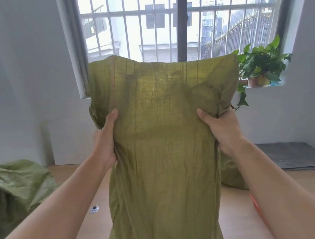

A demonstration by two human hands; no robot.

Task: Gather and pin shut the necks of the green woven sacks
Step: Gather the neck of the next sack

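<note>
A green woven sack (pixel 160 138) hangs upright in front of me, held up against the window light. My left hand (pixel 105 142) grips its left edge, thumb on the near face. My right hand (pixel 222 130) grips the right edge, where the cloth is bunched above the fingers. The sack's top edge stands loose and ungathered above both hands. Its lower end drops out of the frame. No pin shows in view.
A second green sack (pixel 14 190) lies crumpled on the wooden floor at left, a third (pixel 230 176) behind my right forearm. A small round object (pixel 94 209) sits on the floor. A grey mat (pixel 296 155) lies at right; a potted plant (pixel 260 65) stands on the windowsill.
</note>
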